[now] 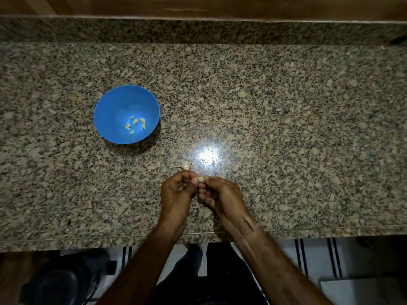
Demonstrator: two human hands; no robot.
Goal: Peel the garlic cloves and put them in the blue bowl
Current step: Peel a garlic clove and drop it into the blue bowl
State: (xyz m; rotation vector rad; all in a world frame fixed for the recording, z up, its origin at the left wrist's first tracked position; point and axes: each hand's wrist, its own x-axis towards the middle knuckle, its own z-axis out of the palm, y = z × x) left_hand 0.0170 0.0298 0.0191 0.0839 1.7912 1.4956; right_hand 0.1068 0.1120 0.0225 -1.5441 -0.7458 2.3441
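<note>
Head view | garlic clove [200,178] pinched between left hand [178,190] and right hand [220,194] fingertips

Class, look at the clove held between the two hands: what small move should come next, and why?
Probably pull the remaining skin off: the garlic clove is pinched between the left hand and right hand, and looks not fully bare, though it is small to judge. Only then carry it to the blue bowl, where peeled cloves lie.

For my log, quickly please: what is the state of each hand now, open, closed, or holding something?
Left hand: closed, pinching the garlic clove.
Right hand: closed, pinching the same garlic clove.
</note>
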